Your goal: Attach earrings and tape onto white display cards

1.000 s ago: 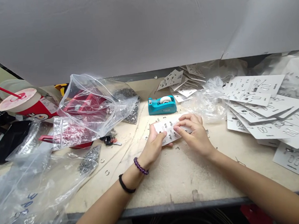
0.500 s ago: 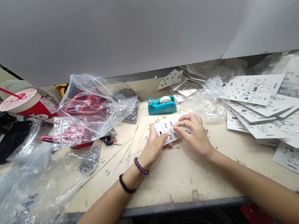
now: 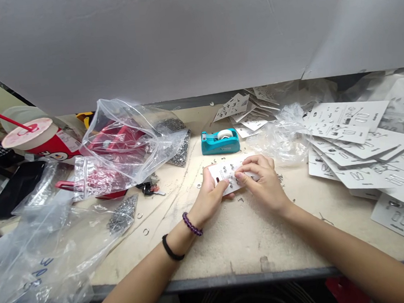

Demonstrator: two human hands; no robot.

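A white earring card point(image 3: 221, 169) with several small metal studs on its face is held tilted above the middle of the bench. My left hand point(image 3: 211, 193) grips its left and lower edge, thumb on the front and fingers behind. At the card's right side, my right hand point(image 3: 263, 179) is closed, its thumb and fingertips pressed against the card; any small piece between them is hidden. Loose tiny metal pieces point(image 3: 240, 199) lie scattered around the card. Just beyond it stands a teal tape dispenser point(image 3: 220, 145) with a white roll.
Stacks of similar cards point(image 3: 348, 122) spread on the right, and another pile point(image 3: 231, 107) lies at the back. Crumpled clear plastic point(image 3: 285, 137) sits between them. On the left are plastic bags point(image 3: 56, 258), a phone point(image 3: 14, 189), keys point(image 3: 150, 188) and a red cup point(image 3: 51, 146).
The view has shifted very slightly. Both hands stay on the card in nearly the same pose.
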